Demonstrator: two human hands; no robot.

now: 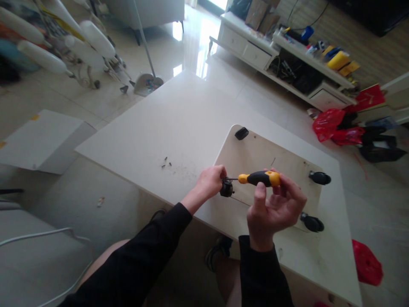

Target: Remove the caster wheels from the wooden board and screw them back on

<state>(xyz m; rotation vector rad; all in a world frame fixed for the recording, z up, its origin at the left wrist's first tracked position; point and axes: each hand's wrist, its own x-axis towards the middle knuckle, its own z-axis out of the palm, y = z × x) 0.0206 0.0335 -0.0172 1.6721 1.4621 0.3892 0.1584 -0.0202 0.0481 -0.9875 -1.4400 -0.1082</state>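
My right hand (276,209) holds a yellow and black screwdriver (259,178) level, its shaft pointing left. The screwdriver's tip meets the top of a black caster wheel (226,189), at the near left corner of a pale board (271,155). My left hand (211,181) is closed at that caster, fingertips pinched beside the tip; whether they also hold a screw is hidden. More black casters stand on the board: a far-left caster (242,133), a far-right caster (320,178) and a near-right caster (312,223).
The board lies on a white table (143,140). Three small dark screws (165,163) and some crumbs lie left of my hands. A white box (47,140) is on the floor at left, a dustpan (148,84) beyond the table, a cluttered TV cabinet (255,55) behind, and red bags (332,125) at right.
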